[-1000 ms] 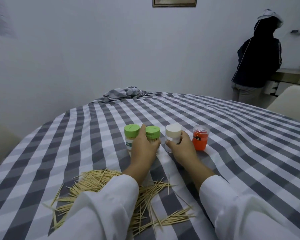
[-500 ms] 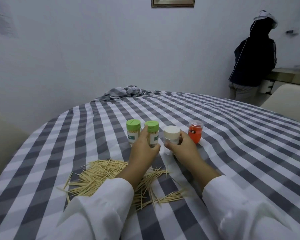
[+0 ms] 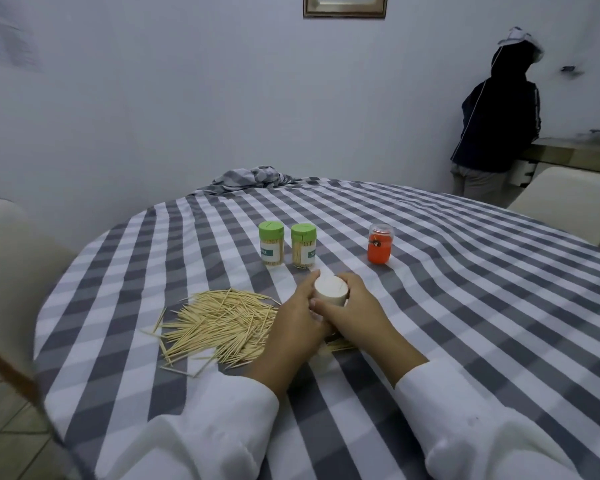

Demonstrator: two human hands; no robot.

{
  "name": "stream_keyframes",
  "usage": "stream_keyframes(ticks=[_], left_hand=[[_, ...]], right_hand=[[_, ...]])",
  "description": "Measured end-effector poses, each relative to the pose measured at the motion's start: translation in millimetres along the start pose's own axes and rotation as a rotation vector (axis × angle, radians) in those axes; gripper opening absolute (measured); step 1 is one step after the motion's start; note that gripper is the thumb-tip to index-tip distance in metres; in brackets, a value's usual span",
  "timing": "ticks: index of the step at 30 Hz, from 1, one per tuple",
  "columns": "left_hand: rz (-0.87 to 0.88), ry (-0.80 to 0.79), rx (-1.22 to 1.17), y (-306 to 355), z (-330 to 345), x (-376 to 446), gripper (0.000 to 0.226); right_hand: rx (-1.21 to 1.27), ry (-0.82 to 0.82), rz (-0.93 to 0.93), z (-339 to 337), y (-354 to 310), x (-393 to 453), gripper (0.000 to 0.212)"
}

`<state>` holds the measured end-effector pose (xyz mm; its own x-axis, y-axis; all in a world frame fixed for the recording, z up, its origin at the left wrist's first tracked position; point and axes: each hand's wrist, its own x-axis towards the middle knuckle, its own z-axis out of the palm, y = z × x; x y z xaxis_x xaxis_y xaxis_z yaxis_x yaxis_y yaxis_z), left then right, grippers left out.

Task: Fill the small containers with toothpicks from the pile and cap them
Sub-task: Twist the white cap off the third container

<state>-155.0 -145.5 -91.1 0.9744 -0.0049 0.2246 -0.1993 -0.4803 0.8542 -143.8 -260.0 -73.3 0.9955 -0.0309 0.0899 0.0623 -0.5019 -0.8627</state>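
Both hands hold a white-capped container just right of the toothpick pile. My left hand wraps its lower body, and my right hand grips it from the right at the cap. Most of the container's body is hidden by my fingers. Two green-capped containers, both full of toothpicks, stand upright side by side behind my hands. An orange container with a clear lid stands to their right.
The round table wears a grey-and-white checked cloth, bunched at its far edge. Pale chairs stand at the left and far right. A person in a dark hooded jacket stands at a counter by the wall.
My left hand let go of the second green-capped container. Both hands pulled the white-capped container toward me, away from the row and next to the pile. The view tilted down.
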Motion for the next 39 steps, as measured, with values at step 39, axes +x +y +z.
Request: stream_keyframes(ticks=[39], left_hand=[[0.04, -0.072, -0.101, -9.3, -7.9, 7.2, 0.082]], right_hand=[[-0.065, -0.089, -0.182, -18.1, -4.3, 3.3, 0.069]])
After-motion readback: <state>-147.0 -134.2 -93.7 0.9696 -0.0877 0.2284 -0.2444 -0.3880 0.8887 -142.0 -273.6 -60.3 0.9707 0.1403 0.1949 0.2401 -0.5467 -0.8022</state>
